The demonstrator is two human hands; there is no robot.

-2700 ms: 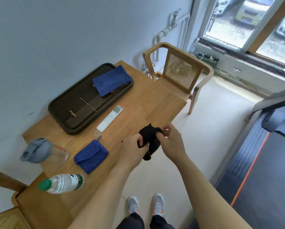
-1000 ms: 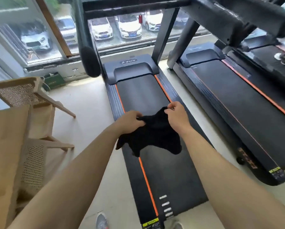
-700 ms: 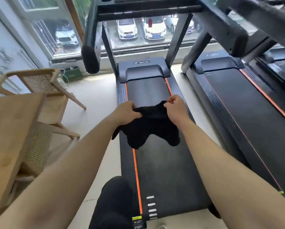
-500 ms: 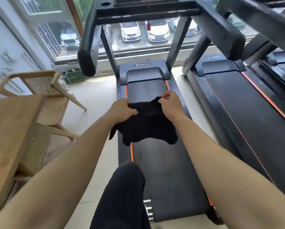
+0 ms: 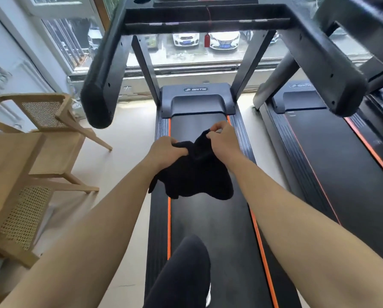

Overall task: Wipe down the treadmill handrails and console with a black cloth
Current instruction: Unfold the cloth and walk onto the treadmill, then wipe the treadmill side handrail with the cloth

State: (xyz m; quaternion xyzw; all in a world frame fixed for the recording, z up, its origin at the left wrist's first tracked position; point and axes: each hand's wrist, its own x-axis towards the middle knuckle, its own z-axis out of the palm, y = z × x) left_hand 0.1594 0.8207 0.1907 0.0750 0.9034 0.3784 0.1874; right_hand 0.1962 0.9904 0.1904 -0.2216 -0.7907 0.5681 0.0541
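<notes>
- Black cloth [image 5: 195, 172] hangs spread between both hands over the treadmill belt [image 5: 208, 218], clear of both rails. The left hand [image 5: 166, 151] grips a bunched edge in curled fingers; the right hand [image 5: 222, 141] pinches a raised corner.
- A second treadmill [image 5: 341, 163] runs alongside on the right. A wooden chair [image 5: 52, 121] and a table [image 5: 6, 165] stand to the left, and parked cars show through the window [image 5: 208, 47].
- A knee in dark trousers [image 5: 186, 270] rises over the belt below the cloth.
- The left handrail [image 5: 104, 70] ends in a padded tip left of the deck. The right handrail [image 5: 324, 63] ends above the gap between the machines. The console bar [image 5: 206, 18] joins them at the top, leaving an open lane over the belt.
- Seconds earlier the cloth was bunched at the table; now it is opened out, the rails loom nearer, and the right hand holds its corner higher.
</notes>
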